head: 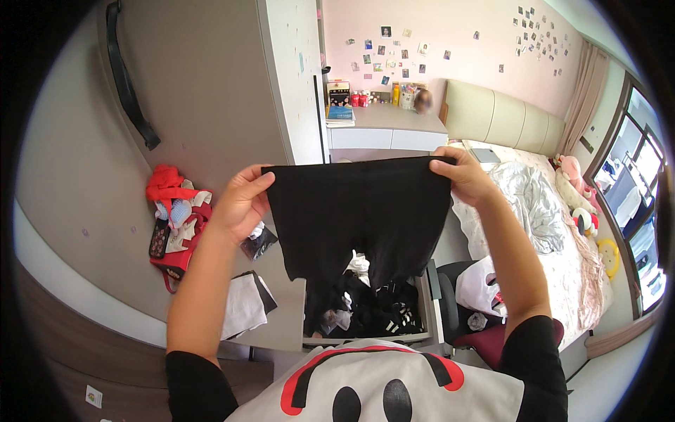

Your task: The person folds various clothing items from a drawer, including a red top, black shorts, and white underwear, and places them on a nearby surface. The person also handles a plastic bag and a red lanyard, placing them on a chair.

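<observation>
A pair of black shorts point(358, 211) hangs spread out in the air between my hands, waistband at the top. My left hand point(248, 200) pinches its left upper corner, and my right hand point(459, 176) pinches the right one. Below the shorts is an open drawer point(369, 337) full of dark clothes point(369, 308) with some white pieces; the garment hides its far part. To the left of the drawer, folded white and black cloths point(245, 306) lie on a grey surface, with a clear plastic packet point(259, 245) farther back.
A red bag point(176, 258) heaped with items stands at the left by the cabinet. Right of the drawer are a chair point(448, 295) and a white plastic bag point(474, 285). Beyond are a bed point(559, 279) with a crumpled silvery cover point(527, 205) and a desk point(390, 118) holding books and bottles.
</observation>
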`<action>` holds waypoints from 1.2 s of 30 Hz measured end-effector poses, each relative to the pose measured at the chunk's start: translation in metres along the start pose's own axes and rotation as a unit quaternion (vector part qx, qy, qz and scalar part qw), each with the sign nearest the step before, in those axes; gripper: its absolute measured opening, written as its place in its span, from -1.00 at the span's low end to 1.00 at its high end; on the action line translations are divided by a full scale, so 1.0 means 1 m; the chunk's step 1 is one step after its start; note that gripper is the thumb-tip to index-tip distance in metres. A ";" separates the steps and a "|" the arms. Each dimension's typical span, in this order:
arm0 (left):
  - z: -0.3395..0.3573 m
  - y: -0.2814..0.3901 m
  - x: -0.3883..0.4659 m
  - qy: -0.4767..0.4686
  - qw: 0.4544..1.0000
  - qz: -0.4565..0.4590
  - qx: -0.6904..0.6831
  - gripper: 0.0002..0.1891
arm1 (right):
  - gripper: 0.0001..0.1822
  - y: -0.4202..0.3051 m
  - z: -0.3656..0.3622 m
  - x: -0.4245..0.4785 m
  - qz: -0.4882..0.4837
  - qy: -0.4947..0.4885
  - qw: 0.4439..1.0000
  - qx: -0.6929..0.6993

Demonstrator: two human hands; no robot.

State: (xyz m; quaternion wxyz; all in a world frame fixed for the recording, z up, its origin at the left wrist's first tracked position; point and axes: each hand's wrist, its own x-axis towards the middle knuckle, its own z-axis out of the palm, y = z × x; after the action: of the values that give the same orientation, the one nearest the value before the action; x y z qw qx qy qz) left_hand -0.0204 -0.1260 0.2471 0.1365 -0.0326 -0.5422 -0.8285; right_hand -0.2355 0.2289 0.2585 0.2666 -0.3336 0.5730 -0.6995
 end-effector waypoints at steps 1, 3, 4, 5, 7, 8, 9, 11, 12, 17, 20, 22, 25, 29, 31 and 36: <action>-0.007 -0.015 0.003 0.031 0.999 -0.033 -0.023 -0.84 | -0.90 0.019 0.004 0.007 0.010 0.028 0.999 0.039; -0.011 -0.053 0.010 0.087 0.989 -0.100 -0.071 -0.84 | -0.87 0.051 0.014 0.011 0.064 0.103 0.988 0.096; -0.013 -0.067 0.009 0.122 0.983 -0.113 -0.081 -0.83 | -0.85 0.067 0.020 0.017 0.077 0.133 0.983 0.097; -0.014 -0.079 0.004 0.160 0.975 -0.126 -0.090 -0.82 | -0.82 0.085 0.027 0.024 0.090 0.158 0.978 0.099; -0.008 -0.106 0.002 0.233 0.953 -0.123 -0.149 -0.82 | -0.79 0.105 0.054 0.028 0.152 0.207 0.959 0.124; -0.003 -0.119 -0.001 0.256 0.951 -0.085 -0.151 -0.81 | -0.78 0.107 0.072 0.027 0.152 0.221 0.954 0.134; 0.014 -0.126 -0.004 0.277 0.947 -0.048 -0.153 -0.81 | -0.77 0.104 0.088 0.023 0.152 0.238 0.949 0.142; 0.061 -0.130 -0.008 0.325 0.940 -0.029 -0.099 -0.80 | -0.76 0.110 0.100 0.020 0.108 0.222 0.956 0.157; 0.082 -0.132 -0.013 0.323 0.945 -0.018 -0.037 -0.77 | -0.76 0.107 0.114 0.016 0.089 0.228 0.961 0.125; 0.118 -0.152 -0.026 0.117 0.971 0.209 0.029 -0.47 | -0.67 0.093 0.162 -0.003 -0.052 0.147 0.988 0.016; 0.120 -0.149 -0.043 0.008 0.983 0.177 0.041 -0.24 | -0.54 0.076 0.166 -0.016 -0.009 0.093 0.995 -0.020; 0.110 -0.153 -0.043 -0.038 0.979 0.182 0.079 -0.20 | -0.47 0.089 0.151 -0.015 -0.038 0.058 0.997 -0.020; 0.105 -0.152 -0.051 -0.075 0.978 0.179 0.078 -0.17 | -0.42 0.098 0.144 -0.023 -0.101 0.006 0.994 -0.043; 0.109 -0.149 -0.061 -0.118 0.979 0.163 -0.025 -0.16 | -0.50 0.110 0.142 -0.027 -0.098 0.032 0.991 -0.088; 0.109 -0.149 -0.070 -0.094 0.984 0.136 -0.070 -0.24 | -0.66 0.116 0.137 -0.026 -0.054 0.102 0.990 -0.082; 0.076 -0.159 -0.078 0.182 0.950 0.162 0.194 -0.39 | -0.71 0.085 0.120 -0.041 0.008 -0.035 0.997 0.072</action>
State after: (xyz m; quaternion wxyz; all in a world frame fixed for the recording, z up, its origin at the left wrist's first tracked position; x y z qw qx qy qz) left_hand 0.0054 0.0178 0.1212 0.3690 0.0581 -0.6460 -0.6657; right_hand -0.1174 0.1678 0.1837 0.3154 -0.3332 0.5143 -0.7246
